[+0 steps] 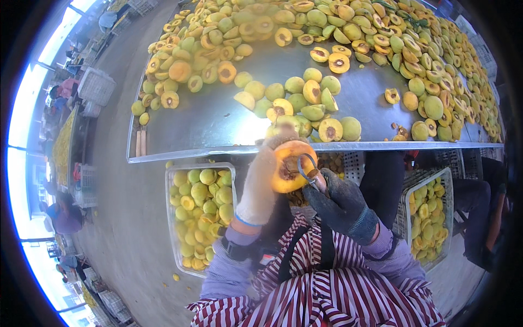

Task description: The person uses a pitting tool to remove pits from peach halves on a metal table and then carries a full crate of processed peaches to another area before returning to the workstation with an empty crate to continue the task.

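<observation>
My left hand (258, 186), in a white knit glove, holds a halved yellow peach (291, 173) with its cut face turned up. Dark reddish flesh and what looks like the stone show in its middle. My right hand (341, 200), in a dark work glove, grips the wooden handle of a looped pitting knife (308, 169). The metal loop lies over the right part of the cut face; whether it cuts into the flesh I cannot tell. Just beyond my hands, several peach halves (312, 92) sit near the front edge of the metal table (196, 126).
Large heaps of halved peaches (433, 73) cover the table's back and right. A plastic crate of peach halves (233, 184) stands at my left, another crate (408, 212) at my right. Beside it a person's leg (472, 204) shows. Stacked crates (96, 86) and other people are farther left.
</observation>
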Tool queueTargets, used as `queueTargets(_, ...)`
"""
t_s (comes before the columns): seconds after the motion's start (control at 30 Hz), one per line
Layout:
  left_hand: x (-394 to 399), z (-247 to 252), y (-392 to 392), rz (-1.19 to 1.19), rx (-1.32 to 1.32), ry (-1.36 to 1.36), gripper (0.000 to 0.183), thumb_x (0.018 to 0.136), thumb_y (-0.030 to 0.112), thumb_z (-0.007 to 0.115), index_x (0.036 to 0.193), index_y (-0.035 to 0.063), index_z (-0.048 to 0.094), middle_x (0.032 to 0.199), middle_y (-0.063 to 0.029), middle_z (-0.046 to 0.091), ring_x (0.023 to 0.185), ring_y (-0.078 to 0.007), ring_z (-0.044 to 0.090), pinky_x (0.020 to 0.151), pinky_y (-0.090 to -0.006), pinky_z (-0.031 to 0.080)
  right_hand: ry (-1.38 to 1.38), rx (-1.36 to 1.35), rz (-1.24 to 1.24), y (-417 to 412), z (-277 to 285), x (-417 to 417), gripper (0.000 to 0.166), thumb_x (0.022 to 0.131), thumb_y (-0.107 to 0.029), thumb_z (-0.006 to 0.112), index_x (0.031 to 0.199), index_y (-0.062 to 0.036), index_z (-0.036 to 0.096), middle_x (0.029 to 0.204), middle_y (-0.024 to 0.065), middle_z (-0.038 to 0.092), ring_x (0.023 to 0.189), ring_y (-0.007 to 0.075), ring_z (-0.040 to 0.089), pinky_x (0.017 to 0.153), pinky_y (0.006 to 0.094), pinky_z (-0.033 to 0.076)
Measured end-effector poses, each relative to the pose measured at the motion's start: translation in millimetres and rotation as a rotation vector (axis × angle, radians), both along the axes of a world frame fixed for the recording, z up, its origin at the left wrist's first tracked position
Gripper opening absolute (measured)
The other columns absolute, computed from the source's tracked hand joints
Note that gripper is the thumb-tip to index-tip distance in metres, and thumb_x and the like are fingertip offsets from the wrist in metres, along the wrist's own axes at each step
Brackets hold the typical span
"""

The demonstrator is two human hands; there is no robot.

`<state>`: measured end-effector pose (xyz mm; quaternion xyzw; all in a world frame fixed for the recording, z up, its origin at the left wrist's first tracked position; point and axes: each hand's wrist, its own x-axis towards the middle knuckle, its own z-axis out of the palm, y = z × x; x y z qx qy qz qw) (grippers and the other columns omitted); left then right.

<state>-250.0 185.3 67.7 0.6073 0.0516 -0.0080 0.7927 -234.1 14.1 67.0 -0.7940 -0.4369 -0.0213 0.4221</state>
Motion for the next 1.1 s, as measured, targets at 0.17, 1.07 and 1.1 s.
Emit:
queueTargets(0.17, -18.3, 11.0, -29.3, 0.253, -0.15, -0.038, 0.043, 0.092, 0.027, 0.043, 0.123, -0.0021, 0.04, 0.112, -0.0112, 0.053, 0.102, -0.0173, 0.052, 0.09, -0.0285, 0.04, 0.097, -0.024, -0.019, -2.7, 6.2, -7.1, 0.023, 0.077, -0.007, 0.056, 0.1, -0.0068, 0.054, 0.08, 0.0122, 0.051, 0.062, 0.0274, 0.055, 0.047, 0.0359, 0.043)
queueTargets(1.07, 7.0, 44.6, -53.6, -0.075, 0.78, -0.374, 0.039, 0.075, 0.006, 0.06, 0.112, 0.0035, 0.052, 0.112, -0.0193, 0.053, 0.09, -0.0333, 0.059, 0.077, -0.0332, 0.049, 0.94, 0.333, 0.374, -55.1, -34.5, -7.8, 0.024, 0.09, -0.023, 0.048, 0.103, -0.0027, 0.053, 0.073, 0.0082, 0.057, 0.054, 0.0149, 0.054, 0.052, 0.0236, 0.044)
queueTargets(1.1, 5.8, 44.7, -44.4, -0.148, 0.634, -0.222, 0.037, 0.074, 0.001, 0.058, 0.11, 0.0029, 0.053, 0.107, -0.0183, 0.056, 0.083, -0.0305, 0.06, 0.074, -0.0312, 0.049, 1.212, 0.264, 0.35, -46.2, -13.1, -9.4, 0.027, 0.09, -0.022, 0.049, 0.108, -0.0026, 0.052, 0.079, 0.0091, 0.058, 0.063, 0.0165, 0.056, 0.058, 0.0264, 0.046)
